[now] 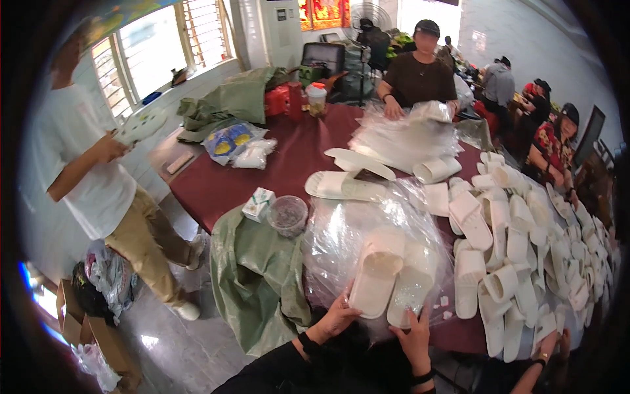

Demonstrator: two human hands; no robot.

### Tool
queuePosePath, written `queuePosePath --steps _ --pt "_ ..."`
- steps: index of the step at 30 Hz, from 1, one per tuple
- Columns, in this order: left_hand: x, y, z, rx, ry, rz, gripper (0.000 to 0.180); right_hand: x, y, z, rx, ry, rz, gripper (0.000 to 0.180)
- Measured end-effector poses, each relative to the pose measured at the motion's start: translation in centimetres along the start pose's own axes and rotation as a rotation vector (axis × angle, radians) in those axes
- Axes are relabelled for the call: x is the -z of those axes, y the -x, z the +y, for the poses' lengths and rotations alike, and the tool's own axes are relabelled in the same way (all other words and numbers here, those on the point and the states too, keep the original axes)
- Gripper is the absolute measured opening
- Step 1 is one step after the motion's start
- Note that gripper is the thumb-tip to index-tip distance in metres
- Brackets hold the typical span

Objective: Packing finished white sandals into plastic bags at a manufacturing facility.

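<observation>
Maroon table (262,171), slippers piled at my right.
My left hand (336,316) grasps a white slipper (375,276); my right hand (415,333) grasps its bagged mate (412,284).

Black sleeves end above bare hands, left (335,320) and right (415,338), with dark wristbands.

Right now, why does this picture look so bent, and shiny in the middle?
In the head view, the fisheye lens curves the window frame and darkens the rim; daylight from that window glares off the clear plastic bags over the white slippers near the left hand and right hand.
</observation>
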State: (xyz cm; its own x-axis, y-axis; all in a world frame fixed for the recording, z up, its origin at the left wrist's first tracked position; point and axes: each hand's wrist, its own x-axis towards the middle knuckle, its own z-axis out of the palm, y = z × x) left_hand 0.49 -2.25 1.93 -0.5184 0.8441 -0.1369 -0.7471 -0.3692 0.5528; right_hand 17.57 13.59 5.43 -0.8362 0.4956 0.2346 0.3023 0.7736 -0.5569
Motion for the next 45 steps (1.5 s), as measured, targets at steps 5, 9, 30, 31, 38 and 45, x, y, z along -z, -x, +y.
queuePosePath --steps 5,9,30,31,38,45 --pt "0.1 -0.1 0.0 0.0 -0.08 0.02 0.077 0.0 -0.8 -1.6 -0.225 0.055 0.002 0.065" --pt "-0.5 -0.3 -0.5 -0.029 -0.132 0.065 0.061 -0.9 -1.0 -1.4 0.026 0.147 0.159 0.06" --pt "-2.2 -0.8 -0.8 -0.013 -0.535 0.006 0.022 -3.9 -6.2 -1.1 -0.331 0.304 0.175 0.056" --pt "-2.4 -0.4 -0.5 -0.022 -0.56 -0.053 0.021 -2.7 -6.6 -2.1 -0.433 0.316 0.049 0.055" --pt "-1.4 -0.2 -0.8 -0.054 -0.553 0.018 0.021 -1.7 -4.4 -2.2 -0.194 0.341 0.205 0.054" --pt "-0.8 -0.7 -1.3 -0.076 -0.602 -0.026 0.023 -1.1 -4.3 -5.5 -0.078 -0.22 -0.038 0.027"
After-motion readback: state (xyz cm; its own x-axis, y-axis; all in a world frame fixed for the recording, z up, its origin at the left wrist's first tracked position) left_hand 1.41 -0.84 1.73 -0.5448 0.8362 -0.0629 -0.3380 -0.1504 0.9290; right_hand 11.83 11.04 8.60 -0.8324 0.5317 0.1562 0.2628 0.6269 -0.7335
